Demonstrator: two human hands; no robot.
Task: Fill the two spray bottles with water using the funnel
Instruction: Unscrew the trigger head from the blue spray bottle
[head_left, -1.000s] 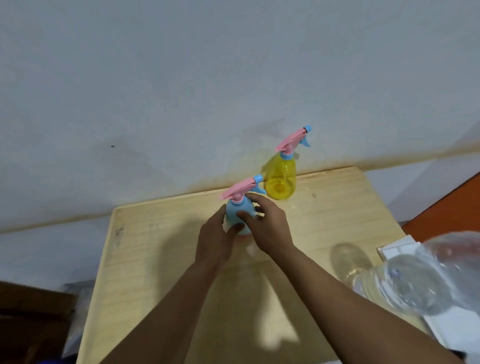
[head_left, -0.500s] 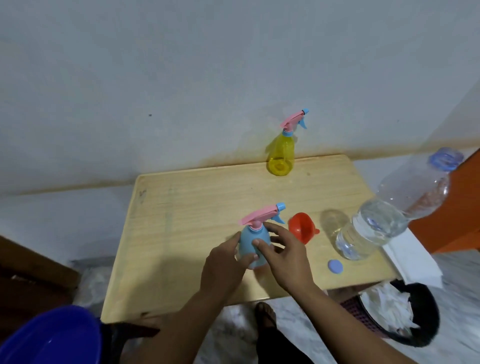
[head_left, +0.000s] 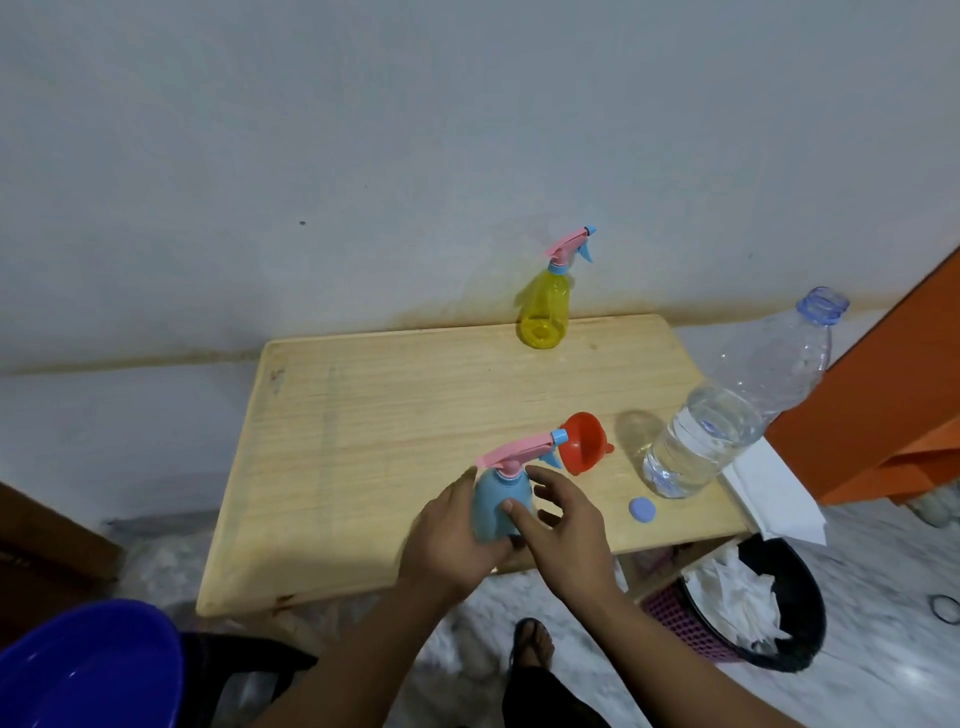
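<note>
A blue spray bottle (head_left: 497, 500) with a pink trigger head stands near the front edge of the wooden table (head_left: 395, 415). My left hand (head_left: 451, 540) grips its body from the left. My right hand (head_left: 563, 525) is at its right side, thumb touching the bottle and fingers spread and relaxed. A red funnel (head_left: 583, 441) lies on its side just right of the bottle's nozzle. A yellow spray bottle (head_left: 545, 312) stands at the table's back edge by the wall. An uncapped clear water bottle (head_left: 727, 415), partly full, stands at the table's right, with its blue cap (head_left: 642, 509) lying beside it.
A white paper sheet (head_left: 774, 493) hangs off the table's right edge. Below it a black-rimmed waste basket (head_left: 810, 613) holds crumpled paper. A blue basin (head_left: 88, 670) sits at the lower left. An orange cabinet (head_left: 883, 415) stands to the right.
The blue spray bottle has come from mid-table toward the front edge in my hands. The camera pulled back, bringing funnel, cap and water bottle into view. My right fingers have loosened.
</note>
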